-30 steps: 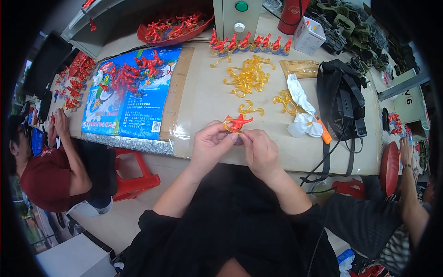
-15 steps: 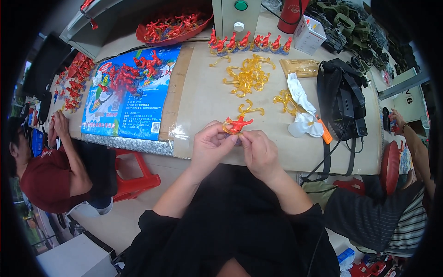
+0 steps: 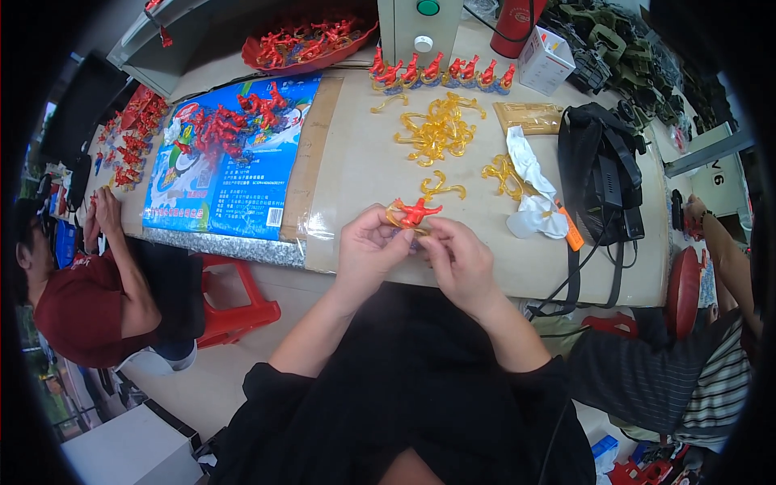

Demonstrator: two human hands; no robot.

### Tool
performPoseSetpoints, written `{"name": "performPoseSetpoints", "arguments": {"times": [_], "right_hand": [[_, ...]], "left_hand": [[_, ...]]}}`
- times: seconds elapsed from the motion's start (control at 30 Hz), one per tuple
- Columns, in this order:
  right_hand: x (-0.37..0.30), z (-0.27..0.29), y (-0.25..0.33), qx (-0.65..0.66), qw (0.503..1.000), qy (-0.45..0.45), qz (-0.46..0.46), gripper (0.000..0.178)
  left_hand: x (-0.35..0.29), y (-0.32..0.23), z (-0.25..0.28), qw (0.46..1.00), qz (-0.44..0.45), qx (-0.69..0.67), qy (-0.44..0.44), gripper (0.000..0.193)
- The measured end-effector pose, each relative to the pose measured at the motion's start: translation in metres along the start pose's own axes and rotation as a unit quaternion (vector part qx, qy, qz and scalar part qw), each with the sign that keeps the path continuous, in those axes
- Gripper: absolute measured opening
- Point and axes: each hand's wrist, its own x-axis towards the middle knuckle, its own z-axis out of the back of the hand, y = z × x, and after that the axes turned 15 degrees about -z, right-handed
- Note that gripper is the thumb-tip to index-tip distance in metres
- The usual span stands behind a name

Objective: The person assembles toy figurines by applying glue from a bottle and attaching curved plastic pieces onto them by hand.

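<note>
Near the table's front edge, a small red figurine (image 3: 418, 212) is held up between my two hands. My left hand (image 3: 368, 250) is closed on its left side, thumb against the lower part. The fingers of my right hand (image 3: 462, 263) pinch it low on the right. A translucent yellow piece curves around the figurine's left side; its base is mostly hidden by my fingers. Just beyond lies a loose curved yellow piece (image 3: 443, 187), and farther back a pile of similar yellow pieces (image 3: 436, 131). Several finished-looking red figurines (image 3: 434, 69) stand in a row behind the pile.
Red figurines (image 3: 218, 129) lie on a blue printed sheet (image 3: 259, 190) at left; a red tray (image 3: 303, 61) holds more. At right are crumpled white tissue (image 3: 529, 170), an orange-handled tool (image 3: 572, 230) and a black bag (image 3: 598, 153). People sit on both sides.
My right hand's fingers have shifted slightly up and right around the figurine's lower side. The figurine is tilted a little differently. The whole view has moved slightly.
</note>
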Motion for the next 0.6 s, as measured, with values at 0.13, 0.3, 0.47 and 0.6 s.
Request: {"name": "performPoseSetpoints", "arguments": {"times": [0.13,0.3,0.47,0.6], "right_hand": [[-0.001,0.008,0.000,0.222,0.945,0.103,-0.218,0.016],[0.003,0.011,-0.003,0.255,0.923,0.141,-0.250,0.012],[0.005,0.011,-0.004,0.271,0.913,0.148,-0.266,0.010],[0.005,0.010,-0.004,0.265,0.912,0.149,-0.277,0.007]], "left_hand": [[-0.001,0.001,-0.001,1.000,-0.028,-0.012,-0.008,0.012],[0.000,0.003,-0.001,1.000,-0.018,-0.013,-0.020,0.012],[0.001,0.003,0.000,0.999,-0.013,-0.022,-0.026,0.012],[0.002,0.005,0.001,0.999,-0.001,-0.029,-0.030,0.011]]}}
